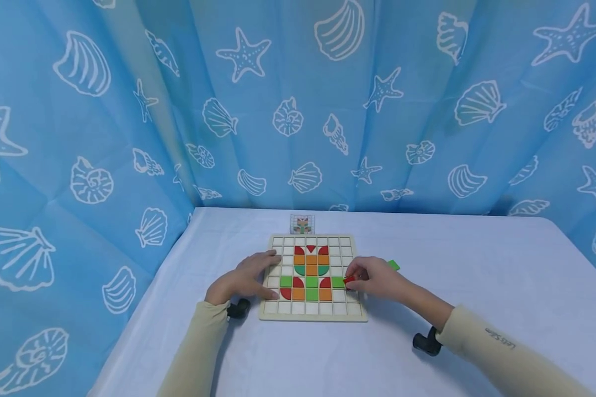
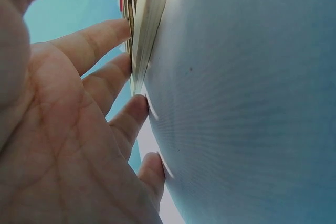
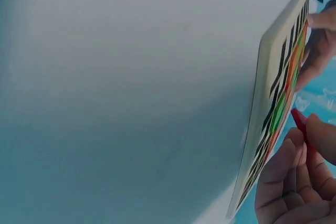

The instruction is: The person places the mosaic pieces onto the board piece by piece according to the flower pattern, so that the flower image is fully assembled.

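A pale square grid board [image 1: 313,318] lies on the table, with red, orange and green tiles [image 1: 311,270] laid among white squares in a figure. My left hand [image 1: 245,277] rests at the board's left side, fingers spread; in the left wrist view some fingertips [image 2: 122,29] touch the board's edge [image 2: 152,22]. Between thumb and fingers, my right hand [image 1: 379,280] pinches a red tile [image 1: 349,280] over the board's right part, beside a light green tile [image 1: 337,282]. The right wrist view shows this red tile [image 3: 300,120] tilted, close to the board face.
A small picture card [image 1: 302,224] with a coloured figure stands or lies behind the board. One loose green tile [image 1: 394,265] is on the white tablecloth [image 1: 477,264], partly behind the right hand. A blue shell-print curtain [image 1: 298,110] hangs along the table's back and left.
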Demonstrator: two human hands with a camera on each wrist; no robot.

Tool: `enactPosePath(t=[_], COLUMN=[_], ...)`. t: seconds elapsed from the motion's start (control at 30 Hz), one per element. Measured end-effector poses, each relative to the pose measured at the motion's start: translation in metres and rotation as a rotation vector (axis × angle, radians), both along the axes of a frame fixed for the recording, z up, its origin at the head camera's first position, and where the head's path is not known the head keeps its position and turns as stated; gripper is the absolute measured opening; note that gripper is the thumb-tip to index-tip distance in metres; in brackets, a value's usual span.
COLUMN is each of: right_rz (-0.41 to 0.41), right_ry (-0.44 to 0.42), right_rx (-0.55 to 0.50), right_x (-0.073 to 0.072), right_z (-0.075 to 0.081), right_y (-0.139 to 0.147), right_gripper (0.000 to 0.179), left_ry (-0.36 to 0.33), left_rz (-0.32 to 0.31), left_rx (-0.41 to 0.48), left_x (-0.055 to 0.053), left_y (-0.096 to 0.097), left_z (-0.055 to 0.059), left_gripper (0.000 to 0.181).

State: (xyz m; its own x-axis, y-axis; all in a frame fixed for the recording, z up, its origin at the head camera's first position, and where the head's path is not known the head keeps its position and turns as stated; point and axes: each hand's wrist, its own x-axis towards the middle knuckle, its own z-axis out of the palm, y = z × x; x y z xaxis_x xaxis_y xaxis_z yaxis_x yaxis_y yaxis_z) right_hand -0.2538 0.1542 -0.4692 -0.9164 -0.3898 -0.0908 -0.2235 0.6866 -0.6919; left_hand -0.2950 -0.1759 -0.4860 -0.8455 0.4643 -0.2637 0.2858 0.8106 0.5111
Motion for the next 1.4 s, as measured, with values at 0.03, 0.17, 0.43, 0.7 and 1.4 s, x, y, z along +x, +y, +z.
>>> enactPosePath(t=[0.03,0.17,0.43,0.7,1.4], right_rz=[0.004,0.009,0.026,0.056,0.181], right_ry=[-0.004,-0.029,-0.037,0.01,0.054], right_rx=[-0.004,-0.026,-0.029,0.068,0.121], right_x=[0.001,0.003,0.004,0.004,-0.002], right_z=[-0.001,-0.005,-0.015,-0.014,-0.005], right_y=[-0.003,-0.01,-0.02,-0.026,-0.025], right_gripper=[0.015,0.016,0.013,0.013,0.016], left_ry=[0.002,0.003,0.011,0.004,-0.015], left_rz=[0.002,0.006,0.002,0.0,0.01], left_rx=[-0.002,-0.001,-0.018,-0.016,-0.009], left_x=[0.0,0.0,0.002,0.0,0.0], left_y=[0.0,0.001,0.001,0.001,0.001], left_z=[0.0,0.0,0.002,0.001,0.002], left_gripper=[0.093,0.093,0.092,0.093,0.094])
